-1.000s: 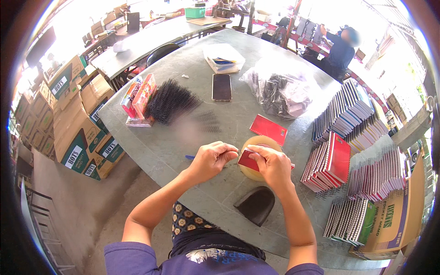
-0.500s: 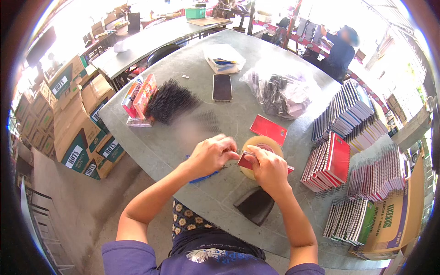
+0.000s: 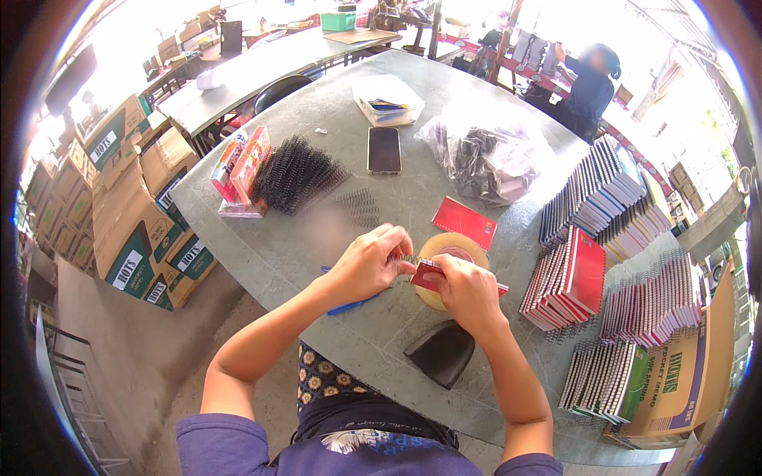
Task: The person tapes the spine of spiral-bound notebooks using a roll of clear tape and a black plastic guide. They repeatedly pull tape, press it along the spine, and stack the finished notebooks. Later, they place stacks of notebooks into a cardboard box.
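Observation:
My right hand [image 3: 470, 293] grips a small red notebook [image 3: 427, 275] above a wide roll of tape [image 3: 468, 247]. The fingers of my left hand [image 3: 371, 258] are pinched on one end of a thin dark spiral coil [image 3: 409, 259], which meets the notebook's top edge. Under my left wrist lies a blue-handled tool [image 3: 349, 305], mostly hidden. Close by my right forearm rests a dark tapered block [image 3: 444, 355]. Beyond the tape roll, another red notebook [image 3: 464, 224] lies flat on the grey table.
Loose black coils [image 3: 298, 174] lie beside upright red boxes [image 3: 242, 163] at left. Farther back are a phone [image 3: 384, 151], a plastic tub [image 3: 387, 99] and a plastic bag [image 3: 492, 163]. Stacked red notebooks [image 3: 563, 278] and a carton [image 3: 675, 389] line the right. A person [image 3: 587, 91] works beyond.
My left fingers have drawn slightly away from the notebook's edge, and the coil between them now shows. My right hand keeps its hold on the red notebook.

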The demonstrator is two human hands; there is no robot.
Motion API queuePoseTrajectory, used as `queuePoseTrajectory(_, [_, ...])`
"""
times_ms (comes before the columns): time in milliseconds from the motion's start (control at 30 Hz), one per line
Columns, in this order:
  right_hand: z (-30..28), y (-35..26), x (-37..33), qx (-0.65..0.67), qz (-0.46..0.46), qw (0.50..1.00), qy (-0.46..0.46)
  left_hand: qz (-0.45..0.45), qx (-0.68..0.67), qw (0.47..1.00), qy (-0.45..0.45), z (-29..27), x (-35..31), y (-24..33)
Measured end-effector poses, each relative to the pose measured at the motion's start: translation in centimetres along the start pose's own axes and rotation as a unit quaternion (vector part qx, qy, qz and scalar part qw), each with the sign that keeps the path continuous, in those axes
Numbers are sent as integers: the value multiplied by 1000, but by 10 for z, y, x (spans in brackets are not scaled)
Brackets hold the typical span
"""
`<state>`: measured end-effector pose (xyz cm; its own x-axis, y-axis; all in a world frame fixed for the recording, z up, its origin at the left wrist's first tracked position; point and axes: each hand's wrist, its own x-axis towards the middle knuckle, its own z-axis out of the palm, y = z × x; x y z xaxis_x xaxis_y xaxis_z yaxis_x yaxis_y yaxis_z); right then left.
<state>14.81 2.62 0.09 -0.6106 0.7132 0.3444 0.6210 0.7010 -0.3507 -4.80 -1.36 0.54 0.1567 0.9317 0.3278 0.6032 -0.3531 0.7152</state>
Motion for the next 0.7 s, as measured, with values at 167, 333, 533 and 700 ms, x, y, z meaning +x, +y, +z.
queuePoseTrajectory(167, [-7, -2, 2, -15, 16, 998, -58, 75, 17, 997, 1, 4, 1, -13])
queuePoseTrajectory(333, [-2, 3, 3, 47, -23, 997, 51, 240, 208, 926, 204, 17, 5, 11])
queuePoseTrajectory(533, [0, -3, 2, 51, 12, 996, 68, 146, 193, 961, -134, 64, -55, 6])
queuePoseTrajectory(700, [7, 0, 0, 76, 9, 988, 133, 49, 147, 976, -153, 65, -50, -2])
